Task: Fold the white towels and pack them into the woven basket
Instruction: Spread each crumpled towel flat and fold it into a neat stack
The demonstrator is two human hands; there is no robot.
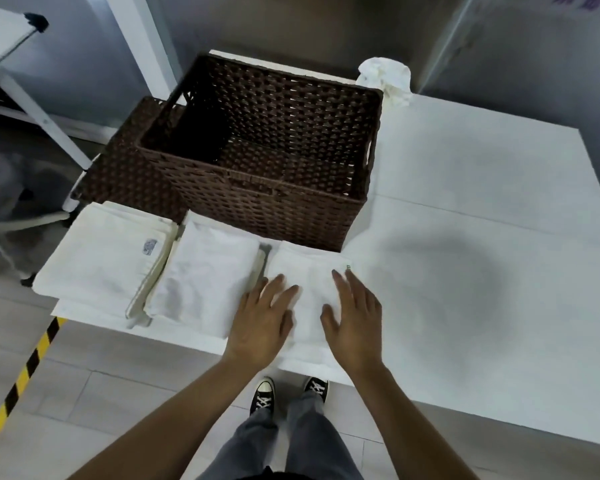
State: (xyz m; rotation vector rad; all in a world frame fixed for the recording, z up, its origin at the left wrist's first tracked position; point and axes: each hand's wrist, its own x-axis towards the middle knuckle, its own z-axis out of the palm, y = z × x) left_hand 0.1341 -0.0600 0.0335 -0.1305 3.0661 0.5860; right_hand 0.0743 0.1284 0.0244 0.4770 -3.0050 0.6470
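Observation:
Three folded white towels lie in a row along the table's front left edge. The left one (101,251) carries a small grey label, the middle one (201,271) partly overlaps it, and the right one (309,275) lies under both hands. My left hand (262,317) rests flat on its left part with straight fingers. My right hand (352,317) lies open on its right part. Behind the towels stands the dark brown woven basket (257,202), with nothing visible inside. A crumpled white towel (387,79) sits at the far edge, right of the basket.
The white table (482,237) stretches to the right of the basket. A brown woven lid or tray (129,161) leans beside the basket's left side. Yellow-black floor tape (21,379) runs at the lower left. A white stand (32,109) is at the far left.

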